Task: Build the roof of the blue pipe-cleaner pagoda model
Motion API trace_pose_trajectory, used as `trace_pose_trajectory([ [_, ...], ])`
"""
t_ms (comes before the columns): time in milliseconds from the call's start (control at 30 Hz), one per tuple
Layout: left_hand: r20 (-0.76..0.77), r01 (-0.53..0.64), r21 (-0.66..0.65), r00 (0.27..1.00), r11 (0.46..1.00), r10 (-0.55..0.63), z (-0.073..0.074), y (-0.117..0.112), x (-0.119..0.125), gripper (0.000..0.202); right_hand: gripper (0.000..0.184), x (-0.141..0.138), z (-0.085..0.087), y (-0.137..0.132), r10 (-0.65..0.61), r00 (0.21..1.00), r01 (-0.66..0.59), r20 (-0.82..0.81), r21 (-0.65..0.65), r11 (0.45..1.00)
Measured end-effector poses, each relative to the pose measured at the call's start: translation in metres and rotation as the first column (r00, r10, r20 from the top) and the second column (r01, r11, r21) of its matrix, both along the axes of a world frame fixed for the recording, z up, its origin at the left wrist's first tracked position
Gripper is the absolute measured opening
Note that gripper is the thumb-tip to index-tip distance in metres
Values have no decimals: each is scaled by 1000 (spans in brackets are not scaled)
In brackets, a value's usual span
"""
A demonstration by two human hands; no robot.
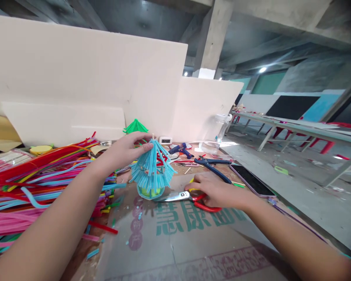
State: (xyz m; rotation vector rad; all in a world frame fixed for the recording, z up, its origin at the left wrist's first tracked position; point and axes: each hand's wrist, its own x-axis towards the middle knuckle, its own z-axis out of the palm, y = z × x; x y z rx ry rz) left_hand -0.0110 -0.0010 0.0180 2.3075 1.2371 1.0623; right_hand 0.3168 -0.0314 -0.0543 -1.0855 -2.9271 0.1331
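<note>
The left hand (128,150) has its fingers (146,147) pinching the top of a blue lantern (152,171) standing on the desk (175,249), with something yellow-green inside its base. The right hand (215,191) curls its fingers round the scissors (187,196) lying just beside it
</note>
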Motion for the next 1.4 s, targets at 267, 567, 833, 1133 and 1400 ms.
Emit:
trace_pose_trajectory([
  [267, -11, 29, -25, 1000, 999, -29, 0, 5, -7, 52, 43, 26, 35, -6, -107, 994, 93, -9, -434, 896],
  [567, 246, -77, 84, 968, 994, 54, 1, -2, 11, 42, 57, 28, 68, -15, -246, 968, 166, -41, -630, 758],
  [833, 284, -60, 84, 958, 995, 34, 2, -5, 18, 30, 49, 11, 80, 11, -137, 990, 109, -21, -497, 861],
  [1133, 266, -75, 83, 963, 994, 50, 2, -6, 19, 27, 44, 5, 61, 19, -102, 994, 72, -32, -499, 863],
  [1400, 210, -75, 108, 976, 991, 51, 5, -15, 22, 29, 40, -4, 55, 12, -193, 977, 87, -86, -670, 737],
])
